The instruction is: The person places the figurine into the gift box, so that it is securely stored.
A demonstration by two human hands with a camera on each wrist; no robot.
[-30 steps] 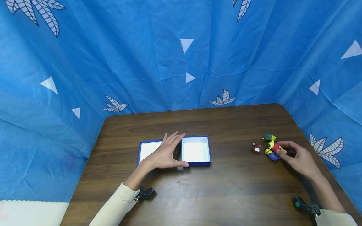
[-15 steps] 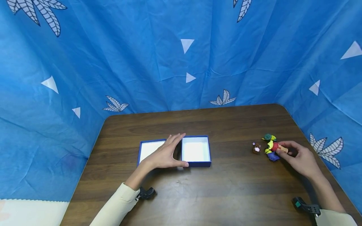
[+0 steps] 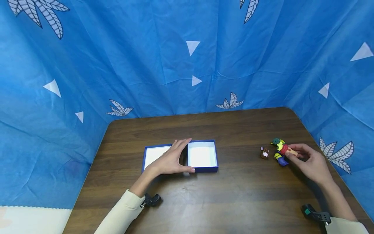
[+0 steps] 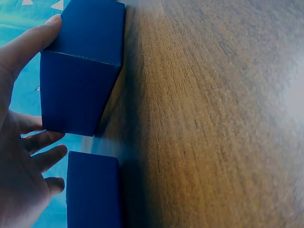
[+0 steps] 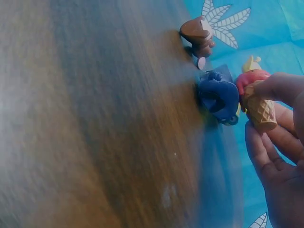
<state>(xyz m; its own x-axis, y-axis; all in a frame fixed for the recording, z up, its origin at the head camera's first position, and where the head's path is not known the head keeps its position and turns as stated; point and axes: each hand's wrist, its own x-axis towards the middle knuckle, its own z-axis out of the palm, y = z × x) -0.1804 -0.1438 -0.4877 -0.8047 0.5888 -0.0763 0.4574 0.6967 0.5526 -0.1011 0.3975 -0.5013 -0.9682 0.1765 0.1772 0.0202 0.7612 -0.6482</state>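
My left hand (image 3: 166, 162) spans the near left part of a blue box (image 3: 206, 170) with a white inside, thumb at the front wall and fingers at the back edge. In the left wrist view the thumb lies on one wall of the box (image 4: 85, 90). On the right, my right hand (image 3: 314, 165) pinches an ice-cream-cone figurine (image 5: 260, 111) with a red and yellow top between thumb and fingers. Close beside it are a blue and yellow figurine (image 3: 281, 160) and a green and yellow figurine (image 3: 276, 141). A brown figurine (image 3: 264, 153) stands a little to their left.
A second shallow blue-edged, white-lined box part (image 3: 153, 156) lies left of the box, partly covered by my left hand. The brown wooden table (image 3: 233, 201) is bordered by blue patterned cloth (image 3: 163, 65) at the back and sides.
My right hand has shifted the cone figurine slightly up and back from the blue and yellow one, and more of the cone shows. The left hand and the box have stayed put.
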